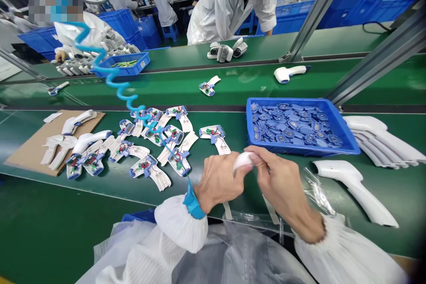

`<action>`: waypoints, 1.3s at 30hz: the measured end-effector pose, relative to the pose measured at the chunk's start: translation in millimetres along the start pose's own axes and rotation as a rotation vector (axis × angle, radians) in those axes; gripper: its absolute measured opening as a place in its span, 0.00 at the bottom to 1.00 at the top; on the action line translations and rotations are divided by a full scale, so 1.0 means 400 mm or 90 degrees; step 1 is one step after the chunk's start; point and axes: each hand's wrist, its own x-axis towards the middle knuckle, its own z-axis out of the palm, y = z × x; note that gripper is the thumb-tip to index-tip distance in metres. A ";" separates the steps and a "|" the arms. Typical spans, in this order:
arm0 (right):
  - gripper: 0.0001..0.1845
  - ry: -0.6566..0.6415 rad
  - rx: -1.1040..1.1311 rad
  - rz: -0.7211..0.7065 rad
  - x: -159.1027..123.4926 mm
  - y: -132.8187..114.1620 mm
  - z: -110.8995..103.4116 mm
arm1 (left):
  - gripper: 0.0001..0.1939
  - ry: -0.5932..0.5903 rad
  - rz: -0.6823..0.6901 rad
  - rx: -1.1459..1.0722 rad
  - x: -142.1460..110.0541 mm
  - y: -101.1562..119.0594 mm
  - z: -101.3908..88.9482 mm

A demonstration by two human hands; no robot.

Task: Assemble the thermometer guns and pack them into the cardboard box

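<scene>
My left hand (221, 179), with a blue wrist strap (193, 202), and my right hand (279, 182) meet in front of me. Both are closed on a small white rounded plastic piece (242, 161), most of it hidden by the fingers, so its exact kind does not show. Just beyond my left hand lies an open thermometer half (215, 135) with wires and a blue part in it. To the left, several similar open thermometer halves (151, 171) are spread on the bench. Right of my right hand rests a white thermometer shell (354, 186) beside crumpled clear plastic (319, 193).
A blue tray (302, 148) of blue oval parts stands beyond my right hand, with stacked white shells (382, 135) beside it. Cardboard (26, 155) bears more shells at left. A coiled blue cord (116, 82) hangs across the view. Co-workers (219, 4) occupy the far side.
</scene>
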 end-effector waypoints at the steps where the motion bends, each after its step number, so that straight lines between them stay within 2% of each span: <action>1: 0.21 0.003 -0.005 0.013 -0.009 0.004 -0.001 | 0.14 0.017 0.023 0.052 -0.005 -0.001 0.006; 2: 0.21 -0.022 0.006 0.024 -0.018 0.008 -0.006 | 0.14 0.029 0.057 0.082 -0.012 -0.004 0.012; 4: 0.19 -0.127 0.056 0.039 -0.035 0.016 -0.027 | 0.14 0.066 0.136 0.091 -0.033 -0.012 0.021; 6: 0.19 -0.190 0.089 0.045 -0.052 0.023 -0.047 | 0.15 0.158 0.163 0.061 -0.057 -0.022 0.033; 9: 0.17 -0.216 0.080 0.041 -0.084 0.024 -0.045 | 0.14 0.328 0.064 -0.040 -0.072 -0.034 0.061; 11: 0.16 -0.238 0.066 0.018 -0.111 0.017 -0.017 | 0.20 0.411 0.002 -0.050 -0.060 -0.041 0.082; 13: 0.15 -0.240 0.061 -0.013 -0.137 0.008 0.018 | 0.26 0.446 0.005 -0.013 -0.037 -0.048 0.095; 14: 0.16 -0.222 0.059 -0.020 -0.148 0.004 0.034 | 0.27 0.436 0.020 0.001 -0.028 -0.050 0.096; 16: 0.17 -0.183 0.071 0.012 -0.166 0.001 0.052 | 0.27 0.360 0.031 -0.019 -0.024 -0.052 0.084; 17: 0.19 -0.184 0.095 0.068 -0.171 0.002 0.055 | 0.26 0.315 0.028 -0.046 -0.031 -0.052 0.074; 19: 0.24 -0.215 0.193 0.262 -0.172 0.008 0.050 | 0.20 0.258 0.043 -0.108 -0.063 -0.054 0.054; 21: 0.28 -0.284 0.339 0.488 -0.164 0.015 0.042 | 0.15 0.281 0.084 -0.174 -0.099 -0.059 0.046; 22: 0.29 -0.325 0.406 0.567 -0.160 0.017 0.041 | 0.15 0.320 0.087 -0.199 -0.111 -0.064 0.049; 23: 0.29 -0.365 0.445 0.606 -0.156 0.018 0.044 | 0.17 0.361 0.070 -0.220 -0.117 -0.069 0.057; 24: 0.28 -0.398 0.445 0.595 -0.153 0.018 0.050 | 0.19 0.395 0.036 -0.236 -0.114 -0.076 0.066; 25: 0.27 -0.418 0.403 0.534 -0.153 0.017 0.060 | 0.21 0.419 -0.004 -0.244 -0.104 -0.082 0.078; 27: 0.24 -0.408 0.220 0.320 -0.160 0.013 0.087 | 0.24 0.439 -0.054 -0.222 -0.069 -0.094 0.099; 29: 0.23 -0.350 0.000 0.115 -0.173 0.011 0.117 | 0.27 0.448 -0.043 -0.160 -0.034 -0.103 0.114; 30: 0.24 -0.326 -0.088 0.049 -0.180 0.010 0.129 | 0.28 0.458 -0.033 -0.121 -0.022 -0.106 0.118; 32: 0.26 -0.300 -0.199 -0.005 -0.186 0.008 0.139 | 0.28 0.464 -0.024 -0.066 -0.014 -0.109 0.112; 33: 0.26 -0.304 -0.220 -0.017 -0.180 0.006 0.133 | 0.27 0.437 -0.017 -0.053 -0.017 -0.110 0.102; 35: 0.25 -0.331 -0.199 -0.033 -0.142 0.001 0.098 | 0.26 0.324 0.008 -0.029 -0.026 -0.114 0.065; 37: 0.24 -0.348 -0.129 -0.038 -0.060 -0.007 0.035 | 0.25 0.191 0.002 0.009 -0.019 -0.125 0.003; 38: 0.22 -0.331 -0.097 -0.041 -0.002 -0.011 -0.002 | 0.25 0.158 -0.034 0.021 -0.003 -0.133 -0.037; 39: 0.21 -0.298 -0.077 -0.040 0.065 -0.016 -0.039 | 0.26 0.156 -0.091 0.022 0.023 -0.142 -0.083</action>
